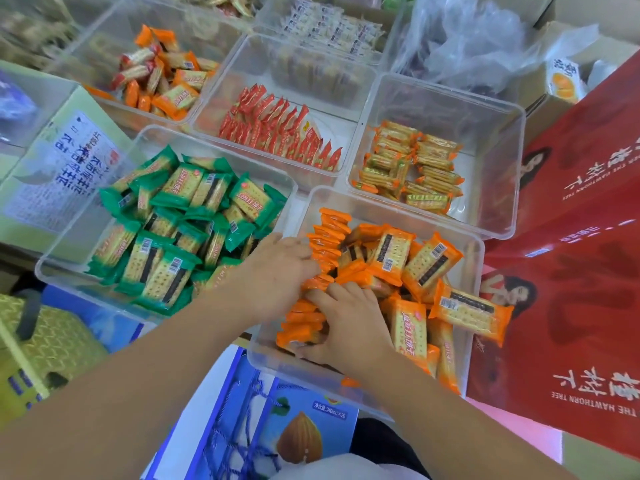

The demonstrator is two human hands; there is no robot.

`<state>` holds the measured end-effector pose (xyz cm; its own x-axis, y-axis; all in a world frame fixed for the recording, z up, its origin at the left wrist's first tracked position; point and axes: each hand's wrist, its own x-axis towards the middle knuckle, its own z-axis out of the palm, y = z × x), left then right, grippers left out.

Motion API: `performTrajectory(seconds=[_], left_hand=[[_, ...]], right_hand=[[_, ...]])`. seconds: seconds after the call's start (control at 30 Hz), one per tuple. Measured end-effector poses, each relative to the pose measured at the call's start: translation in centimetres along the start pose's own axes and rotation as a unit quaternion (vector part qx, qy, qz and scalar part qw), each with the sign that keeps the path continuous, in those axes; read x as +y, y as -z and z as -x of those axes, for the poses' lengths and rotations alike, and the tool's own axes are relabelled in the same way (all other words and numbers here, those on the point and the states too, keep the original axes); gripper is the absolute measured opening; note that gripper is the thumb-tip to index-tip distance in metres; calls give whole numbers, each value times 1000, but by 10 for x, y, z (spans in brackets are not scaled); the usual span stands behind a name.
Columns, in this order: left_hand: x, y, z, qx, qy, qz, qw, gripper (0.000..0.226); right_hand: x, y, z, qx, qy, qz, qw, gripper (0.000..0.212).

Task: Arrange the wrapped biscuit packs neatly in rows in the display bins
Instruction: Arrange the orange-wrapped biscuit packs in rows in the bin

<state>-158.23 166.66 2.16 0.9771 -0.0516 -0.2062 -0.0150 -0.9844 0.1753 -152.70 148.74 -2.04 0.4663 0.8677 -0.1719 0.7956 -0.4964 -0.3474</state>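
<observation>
Clear bin [363, 202] nearest me holds orange biscuit packs [429, 265], with an upright row [327, 237] along its left wall. My left grip [277, 271] presses the row's side, fingers extended. My right grip [349, 323] rests flat on the row, fingers spread.

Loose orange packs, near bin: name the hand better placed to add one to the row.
Likely right: the right hand lies beside the loose packs; the left hand rests on the standing row.
</observation>
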Motion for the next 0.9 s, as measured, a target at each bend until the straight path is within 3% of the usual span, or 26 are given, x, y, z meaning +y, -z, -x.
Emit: performTrajectory(seconds=[0.1,0.13,0.2,0.4,0.47,0.63,0.8,0.9], left_hand=[[18,-11,44,227,84,140,960,22],[26,-17,59,258,115,153,947,20],[38,-32,81,251,133,152,947,19],[59,-53,90,53,-9,74,996,8],[62,-50,81,-58,11,71,996,30],[68,-43,50,-248,61,33,966,81],[71,-46,27,-364,85,88,923,88],[69,-50,20,-394,96,91,909,91]], right_hand=[[4,3,0,-14,-13,-13,1000,73],[7,5,0,-22,-21,-15,999,73],[13,9,-1,-40,-37,-13,998,77],[25,18,-3,-47,-48,-10,998,85],[29,18,-1,-49,-54,-26,997,84],[31,17,0,-39,-48,-19,998,82],[32,12,3,-19,-37,-16,999,83],[34,11,3,-19,-37,-20,999,82]])
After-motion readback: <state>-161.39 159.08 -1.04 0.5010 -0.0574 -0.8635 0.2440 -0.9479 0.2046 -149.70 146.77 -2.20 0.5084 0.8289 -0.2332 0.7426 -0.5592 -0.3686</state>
